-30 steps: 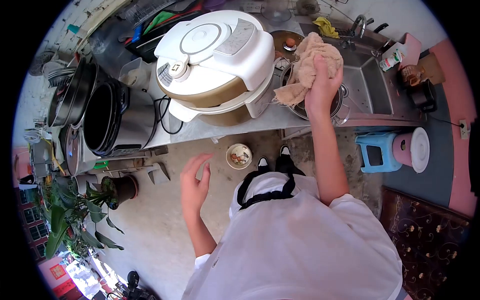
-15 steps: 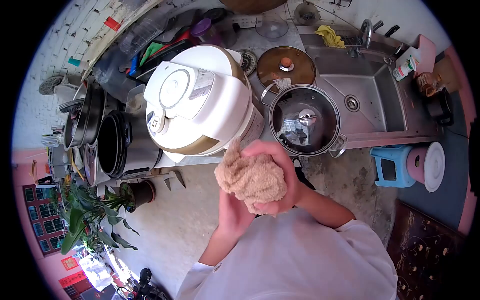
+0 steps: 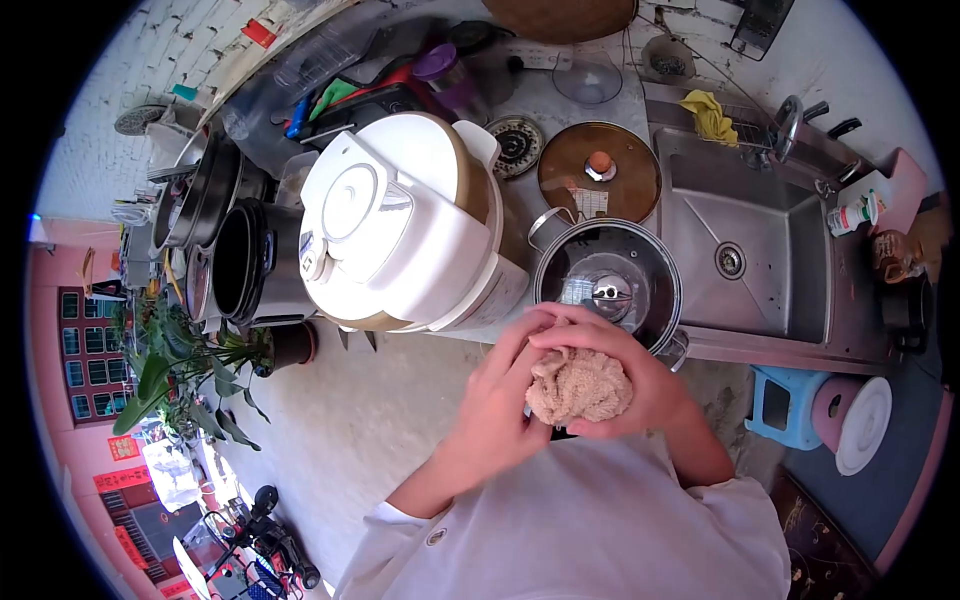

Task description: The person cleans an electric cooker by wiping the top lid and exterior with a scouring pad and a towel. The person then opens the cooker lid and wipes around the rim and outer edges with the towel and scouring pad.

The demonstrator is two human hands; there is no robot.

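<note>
A bunched beige cloth (image 3: 580, 387) is held between both hands, in front of the body and near the counter's edge. My left hand (image 3: 497, 385) presses on the cloth's left side with its fingers curled over the top. Around the right side and top of the cloth wraps my right hand (image 3: 640, 375). Just beyond the hands stands a steel pot with a glass lid (image 3: 610, 265). The large white cooker (image 3: 400, 220) is to the left of that pot. Behind the pot lies a brown glass lid (image 3: 600, 180) with a round knob.
To the right is a steel sink (image 3: 745, 225) with a yellow cloth (image 3: 710, 117) at its back edge. A black-lined cooker (image 3: 250, 260) stands at the left. Below the counter are a blue stool (image 3: 787, 407) and a potted plant (image 3: 160, 360). The counter's front edge runs past the hands.
My right hand came down from above the pot with the cloth, and my left hand joined it on the cloth. Both have since shifted right in view. The view has also turned.
</note>
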